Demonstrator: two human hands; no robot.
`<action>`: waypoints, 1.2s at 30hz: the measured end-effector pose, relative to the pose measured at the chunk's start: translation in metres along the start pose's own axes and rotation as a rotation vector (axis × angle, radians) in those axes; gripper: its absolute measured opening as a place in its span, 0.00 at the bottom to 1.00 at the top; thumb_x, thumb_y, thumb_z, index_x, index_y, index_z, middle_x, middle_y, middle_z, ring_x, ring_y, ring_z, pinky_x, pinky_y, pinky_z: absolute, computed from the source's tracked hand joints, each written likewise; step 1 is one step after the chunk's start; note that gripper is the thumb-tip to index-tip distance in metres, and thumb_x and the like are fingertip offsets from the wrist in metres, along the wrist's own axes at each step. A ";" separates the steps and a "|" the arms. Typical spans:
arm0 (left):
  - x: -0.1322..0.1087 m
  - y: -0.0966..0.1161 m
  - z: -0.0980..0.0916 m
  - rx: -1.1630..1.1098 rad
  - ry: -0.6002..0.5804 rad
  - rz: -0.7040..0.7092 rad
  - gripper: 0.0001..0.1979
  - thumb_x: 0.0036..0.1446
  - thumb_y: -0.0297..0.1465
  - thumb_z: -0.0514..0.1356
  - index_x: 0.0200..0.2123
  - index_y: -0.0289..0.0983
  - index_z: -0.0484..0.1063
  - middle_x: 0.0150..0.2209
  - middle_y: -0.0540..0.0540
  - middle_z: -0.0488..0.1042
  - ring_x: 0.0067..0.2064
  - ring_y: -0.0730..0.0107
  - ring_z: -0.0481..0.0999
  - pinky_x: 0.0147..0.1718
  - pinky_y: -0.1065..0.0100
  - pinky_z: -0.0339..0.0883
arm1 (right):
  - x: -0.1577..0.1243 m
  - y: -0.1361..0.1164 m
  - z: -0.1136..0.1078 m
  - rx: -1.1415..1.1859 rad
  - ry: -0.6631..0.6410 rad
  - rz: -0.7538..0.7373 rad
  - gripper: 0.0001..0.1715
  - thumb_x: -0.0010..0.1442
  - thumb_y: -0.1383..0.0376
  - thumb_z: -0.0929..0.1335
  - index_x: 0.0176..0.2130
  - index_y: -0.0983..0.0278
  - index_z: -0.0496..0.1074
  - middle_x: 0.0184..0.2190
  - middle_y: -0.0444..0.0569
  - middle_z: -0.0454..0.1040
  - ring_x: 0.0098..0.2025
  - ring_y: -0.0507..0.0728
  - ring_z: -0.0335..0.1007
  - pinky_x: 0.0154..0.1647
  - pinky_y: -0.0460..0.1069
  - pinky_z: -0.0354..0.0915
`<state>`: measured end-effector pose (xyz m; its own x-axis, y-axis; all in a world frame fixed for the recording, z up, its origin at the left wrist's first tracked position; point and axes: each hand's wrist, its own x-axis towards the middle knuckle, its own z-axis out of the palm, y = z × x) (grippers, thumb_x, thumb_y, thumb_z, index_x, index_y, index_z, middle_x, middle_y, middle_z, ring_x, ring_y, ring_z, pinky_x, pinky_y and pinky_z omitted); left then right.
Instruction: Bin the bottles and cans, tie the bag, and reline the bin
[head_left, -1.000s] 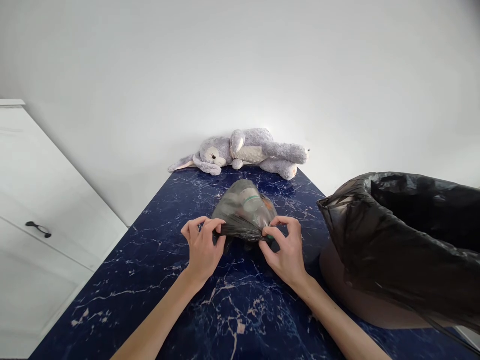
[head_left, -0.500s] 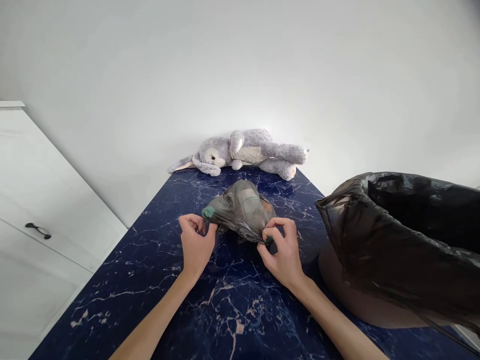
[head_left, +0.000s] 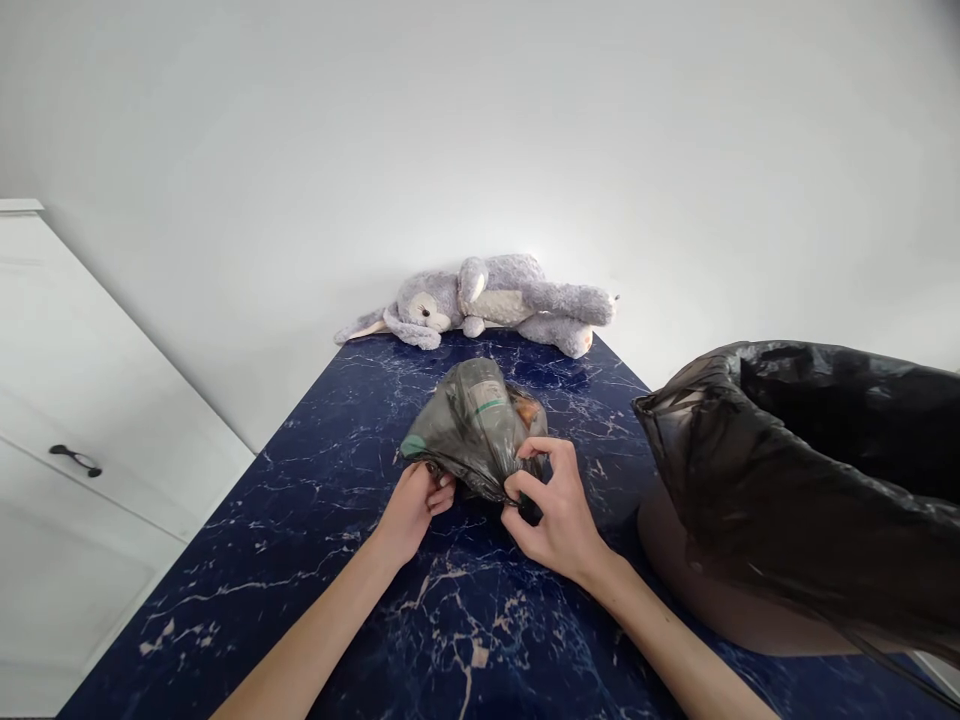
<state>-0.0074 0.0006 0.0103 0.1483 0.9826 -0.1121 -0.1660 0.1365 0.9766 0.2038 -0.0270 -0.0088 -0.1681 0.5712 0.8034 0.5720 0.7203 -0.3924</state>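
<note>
A small, thin black plastic bag (head_left: pixel 461 430) rests on the dark blue marbled tabletop (head_left: pixel 457 620), filled with things that show dimly through it. Something with a green stripe and something orange can be made out inside, but not their kind. My left hand (head_left: pixel 416 505) is closed at the bag's near left edge, its fingers curled under the plastic. At the near right edge, my right hand (head_left: pixel 551 510) pinches the bag's gathered rim between thumb and fingers. The bag's opening is hidden from me.
A bin lined with a large black bag (head_left: pixel 787 480) stands close on the right. Along the far edge, against the white wall, lies a grey plush rabbit (head_left: pixel 495 300). White furniture with a dark handle (head_left: pixel 75 460) stands to the left, beyond the table's edge.
My left hand has moved right and a little nearer, its fingers curling in under the bag's edge. The right hand has shifted slightly left, and the bag has turned a little.
</note>
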 end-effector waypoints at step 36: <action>0.014 0.056 -0.063 0.112 0.569 0.197 0.27 0.47 0.36 0.73 0.51 0.38 0.78 0.45 0.42 0.80 0.42 0.59 0.81 0.39 0.63 0.74 | 0.000 0.016 -0.003 -0.026 0.182 0.203 0.18 0.67 0.69 0.68 0.54 0.56 0.76 0.52 0.54 0.64 0.57 0.64 0.66 0.57 0.62 0.67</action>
<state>-0.0762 0.0296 0.0514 -0.4242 0.9053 0.0225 -0.0293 -0.0386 0.9988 0.2151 -0.0162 -0.0138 0.0984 0.6210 0.7776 0.5999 0.5865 -0.5442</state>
